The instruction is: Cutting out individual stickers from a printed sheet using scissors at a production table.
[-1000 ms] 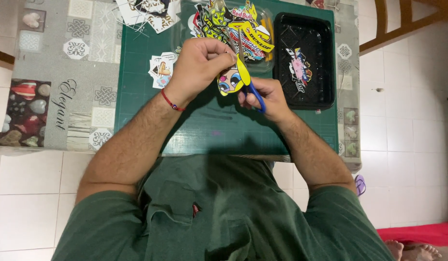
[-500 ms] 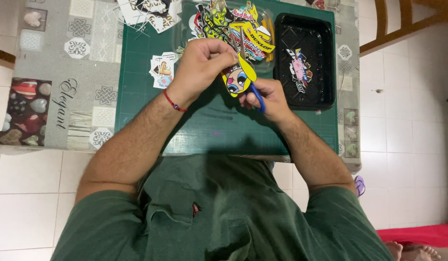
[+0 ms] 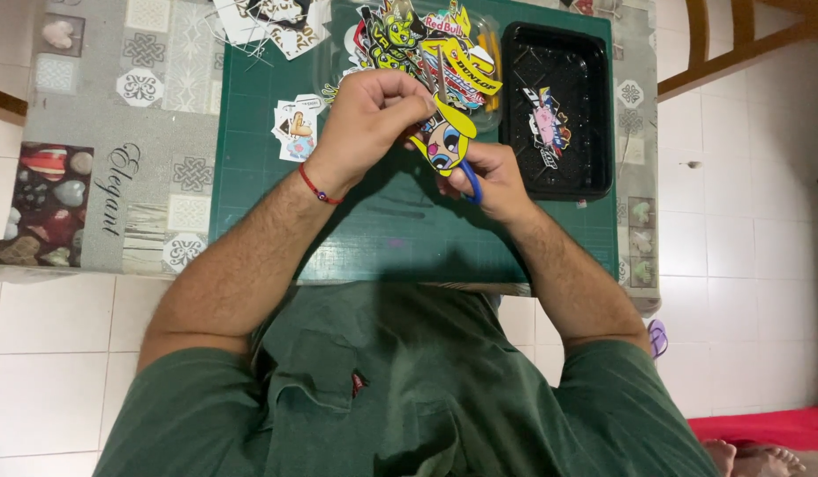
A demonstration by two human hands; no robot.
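— Right hand (image 3: pixel 496 177), near side of the green cutting mat (image 3: pixel 276 238): clenched around blue-handled scissors (image 3: pixel 466 177), fingers through the loops, blades running up and away toward the far edge of the table, partly hidden behind the paper.

— And the left?

— Left hand (image 3: pixel 369 119), just to the left and a little farther off: pinching a yellow cartoon-face sticker cutout (image 3: pixel 446 141) between thumb and fingertips, red cord bracelet (image 3: pixel 319 187) at the wrist. Cutout touching both hands, held in the air between them, above the mat rather than lying on it.

— Which way from the scissors?

— Directly above and slightly left of the right hand, right at the blades. Long axis tilted, running from near-left to far-right, with a yellow point sticking out at the far end. Left hand nearer and the only one gripping it; right hand meeting it only through the scissors.

— Look of the piece?

— Bright yellow, big round eyes in blue and pink, dark outline, glossy print; a thin flat sheet, edges partly trimmed as far as can be told.

— Farther out?

— Behind the hands, a clear tray (image 3: pixel 338 53) heaped with colourful stickers (image 3: pixel 409 44); to the right, a black tray (image 3: pixel 594 115) holding one pink sticker (image 3: pixel 546 124); to the left on the mat, a small cut sticker (image 3: pixel 296 128); paper offcuts (image 3: pixel 272 22) at the far edge.
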